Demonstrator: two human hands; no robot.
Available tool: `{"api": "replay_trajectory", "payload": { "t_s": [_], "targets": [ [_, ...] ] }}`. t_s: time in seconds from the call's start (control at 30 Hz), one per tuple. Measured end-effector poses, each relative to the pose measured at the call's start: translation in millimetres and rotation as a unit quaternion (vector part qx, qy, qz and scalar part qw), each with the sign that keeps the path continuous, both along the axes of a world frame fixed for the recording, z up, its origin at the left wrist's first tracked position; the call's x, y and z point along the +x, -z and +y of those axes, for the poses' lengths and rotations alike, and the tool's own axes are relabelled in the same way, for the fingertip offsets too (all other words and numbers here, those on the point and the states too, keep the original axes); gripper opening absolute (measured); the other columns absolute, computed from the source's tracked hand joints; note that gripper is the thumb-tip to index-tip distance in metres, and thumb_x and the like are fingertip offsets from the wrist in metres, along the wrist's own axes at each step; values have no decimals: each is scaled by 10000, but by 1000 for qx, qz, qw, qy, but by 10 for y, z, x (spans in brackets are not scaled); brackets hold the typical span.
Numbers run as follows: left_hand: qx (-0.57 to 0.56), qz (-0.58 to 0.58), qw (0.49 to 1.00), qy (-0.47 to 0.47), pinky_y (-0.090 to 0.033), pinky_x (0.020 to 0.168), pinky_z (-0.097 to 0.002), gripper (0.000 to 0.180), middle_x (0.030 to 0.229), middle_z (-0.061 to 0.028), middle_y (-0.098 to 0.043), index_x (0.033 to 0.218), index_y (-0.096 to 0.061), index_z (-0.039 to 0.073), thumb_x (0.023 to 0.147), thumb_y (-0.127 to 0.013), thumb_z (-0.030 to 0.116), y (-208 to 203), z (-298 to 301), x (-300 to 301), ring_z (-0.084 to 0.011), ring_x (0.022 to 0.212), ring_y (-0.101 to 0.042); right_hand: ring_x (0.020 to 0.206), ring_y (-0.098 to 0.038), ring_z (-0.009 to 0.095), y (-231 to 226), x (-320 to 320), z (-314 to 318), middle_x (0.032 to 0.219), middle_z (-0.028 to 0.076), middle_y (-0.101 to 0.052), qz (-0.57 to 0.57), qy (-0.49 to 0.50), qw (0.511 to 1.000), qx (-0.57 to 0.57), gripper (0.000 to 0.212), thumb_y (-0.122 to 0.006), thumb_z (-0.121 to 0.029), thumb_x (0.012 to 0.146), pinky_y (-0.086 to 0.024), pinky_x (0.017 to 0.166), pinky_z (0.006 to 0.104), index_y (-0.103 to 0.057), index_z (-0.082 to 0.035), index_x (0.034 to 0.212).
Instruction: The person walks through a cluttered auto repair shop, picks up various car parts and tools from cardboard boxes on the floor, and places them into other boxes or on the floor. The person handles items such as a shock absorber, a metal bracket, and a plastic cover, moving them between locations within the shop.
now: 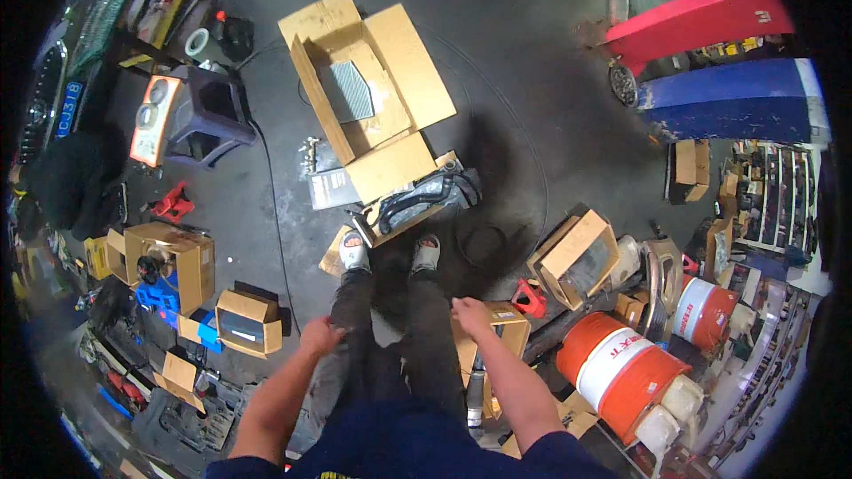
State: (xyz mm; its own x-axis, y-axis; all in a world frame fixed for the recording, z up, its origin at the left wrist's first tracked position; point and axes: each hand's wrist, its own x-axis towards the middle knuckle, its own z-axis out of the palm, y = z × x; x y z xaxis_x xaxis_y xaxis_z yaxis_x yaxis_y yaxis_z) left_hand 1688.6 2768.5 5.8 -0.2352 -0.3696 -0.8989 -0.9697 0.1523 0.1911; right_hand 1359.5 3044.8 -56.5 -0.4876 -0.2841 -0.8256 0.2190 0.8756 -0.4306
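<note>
Beside my left thigh, my left hand (321, 335) is closed, its fingers bent in toward the dark trousers (355, 319). My right hand (472, 316) hangs by the other thigh with its fingers curled. Whether either hand grips anything is hidden. In front of my feet lies an assembly with a black curved hose (426, 200), partly wrapped in clear plastic and resting on cardboard. Beyond it an open cardboard box (399, 115) holds a grey pleated filter (346, 91). A flat grey-and-white box (333, 189) and small metal parts (310, 156) lie left of it.
A purple plastic stool (209, 115) stands at the left, with an orange-and-white box (154, 121) by it. A thin cable (271, 186) winds over the floor. Open cartons (248, 324) sit at both sides; orange-and-white drums (612, 368) and red and blue panels (728, 102) are at the right.
</note>
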Motion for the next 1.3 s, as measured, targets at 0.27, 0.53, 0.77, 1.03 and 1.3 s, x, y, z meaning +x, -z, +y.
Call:
{"api": "replay_trajectory", "payload": {
  "t_s": [0.27,0.53,0.77,1.03,1.3],
  "targets": [
    [-29,-145,989,29,-432,1076,-585,961,1534,-359,-341,1589,-358,158,791,-769,501,1015,665,-594,-518,1344,-447,1122,-644,480,3246,-365,-1394,1178,305,-694,4,-232,965,122,569,-578,-503,1001,-473,995,555,-736,27,1136],
    [-164,-147,963,158,-476,1071,-512,674,1246,-261,-690,1439,-601,138,903,-622,546,1311,704,-585,-411,1252,-615,1154,-624,333,5668,-627,-1683,1312,167,-659,-118,361,918,117,476,-660,-330,965,-485,920,454,-617,-23,1327],
    [-112,-119,986,16,-377,1097,-588,839,1526,-361,-323,1472,-516,126,749,-722,498,1375,788,-541,-548,1335,-394,856,-654,353,5467,-386,-1103,977,192,-713,86,218,972,1,276,-660,-157,911,-502,763,464,-684,50,1092],
    [-88,-149,985,15,-390,1113,-543,824,1538,-299,-362,1494,-498,153,767,-731,462,1174,726,-818,-475,1354,-416,906,-692,382,3134,-574,-340,984,242,-725,70,232,970,-33,264,-639,-146,881,-500,788,469,-682,87,998],
    [-181,51,980,-66,-433,1053,-497,538,1330,-206,-552,1315,-587,56,833,-749,230,728,527,-934,-418,1251,-509,860,-691,491,1340,-1236,-397,825,310,-695,191,-29,979,58,315,-634,-229,843,-531,758,526,-720,74,837]
  ]
}}
